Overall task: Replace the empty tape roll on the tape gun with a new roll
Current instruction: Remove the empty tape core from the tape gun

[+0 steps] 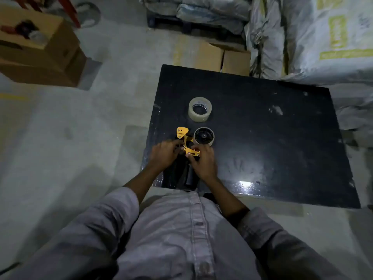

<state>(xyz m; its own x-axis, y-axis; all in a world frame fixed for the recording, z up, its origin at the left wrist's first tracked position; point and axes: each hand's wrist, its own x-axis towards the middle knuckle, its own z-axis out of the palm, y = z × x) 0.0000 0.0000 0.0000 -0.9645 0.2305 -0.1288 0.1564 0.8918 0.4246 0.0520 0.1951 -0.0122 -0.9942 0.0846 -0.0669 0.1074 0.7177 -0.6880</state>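
Note:
A yellow tape gun (184, 138) with a black handle lies flat on the black table (272, 142), near its front left corner. An almost empty tape roll (204, 136) sits on the gun's spindle, showing a thin brown core. Just beyond the gun, a full roll of clear tape (199, 109) lies flat on the table. My left hand (164, 152) grips the gun's frame from the left. My right hand (202, 161) pinches the yellow plate at the gun's front end, just below the empty roll. The handle is partly hidden under my hands.
Cardboard boxes (214, 57) stand behind the table, and another stack of boxes (40, 51) is at the far left. Large white sacks (314, 41) crowd the table's right rear side. Grey concrete floor (70, 128) lies to the left.

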